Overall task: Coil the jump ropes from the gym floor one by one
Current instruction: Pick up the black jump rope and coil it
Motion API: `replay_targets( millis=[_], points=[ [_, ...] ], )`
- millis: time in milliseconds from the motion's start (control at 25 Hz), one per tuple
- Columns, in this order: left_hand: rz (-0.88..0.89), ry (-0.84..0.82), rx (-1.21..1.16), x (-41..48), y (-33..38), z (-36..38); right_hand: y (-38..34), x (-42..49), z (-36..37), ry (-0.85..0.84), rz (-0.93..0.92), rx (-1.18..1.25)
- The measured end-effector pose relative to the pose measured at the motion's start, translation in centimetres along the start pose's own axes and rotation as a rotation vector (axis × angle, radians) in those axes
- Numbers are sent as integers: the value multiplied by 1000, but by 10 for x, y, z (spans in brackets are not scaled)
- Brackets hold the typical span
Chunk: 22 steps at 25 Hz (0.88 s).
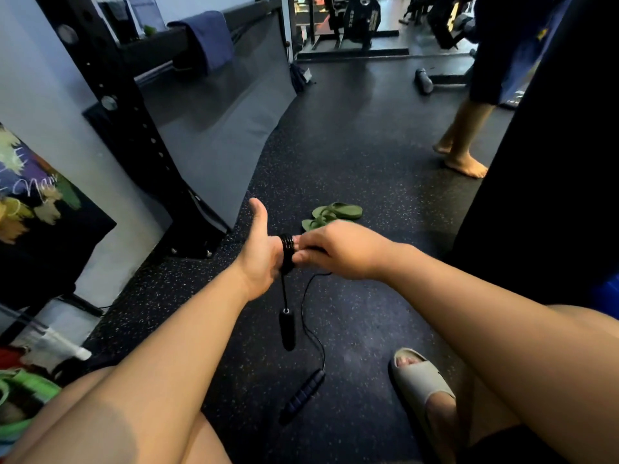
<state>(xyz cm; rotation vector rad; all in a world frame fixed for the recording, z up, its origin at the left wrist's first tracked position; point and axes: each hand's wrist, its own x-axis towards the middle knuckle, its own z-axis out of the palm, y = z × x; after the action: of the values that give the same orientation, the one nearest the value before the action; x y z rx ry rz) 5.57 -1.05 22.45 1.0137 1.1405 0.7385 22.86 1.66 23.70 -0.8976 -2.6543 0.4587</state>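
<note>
While the left hand (259, 259) is holding its thumb upright with fingers extended and uncurled, black turns of the jump rope (287, 247) are sitting wound around those fingers. The right hand (338, 251) is pinching the cord just beside the coil, its fingers curled. One handle (287, 329) is hanging below the left hand; the other handle (303, 395) is lying on the speckled gym floor (368, 162) between the person's legs, a slack run of cord rising from it toward the right hand. Green flip-flops (331, 214) are lying beyond the hands.
</note>
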Motion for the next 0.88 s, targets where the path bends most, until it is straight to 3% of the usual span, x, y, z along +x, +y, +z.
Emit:
replay_targets(
  millis=[200,360,680,880],
  points=[
    [-119,-196,58,2,-3,-2,20,-3,-13,169,-94,-68],
    [-108,-290,-14,-3,1,-3,44,-6,-1,177,-1,0],
    [71,-136,-397,-6,0,-8,35,-11,40,28,391,444],
    [342,-31,-694,-5,6,-16,31,-15,58,-200,447,454]
  ],
)
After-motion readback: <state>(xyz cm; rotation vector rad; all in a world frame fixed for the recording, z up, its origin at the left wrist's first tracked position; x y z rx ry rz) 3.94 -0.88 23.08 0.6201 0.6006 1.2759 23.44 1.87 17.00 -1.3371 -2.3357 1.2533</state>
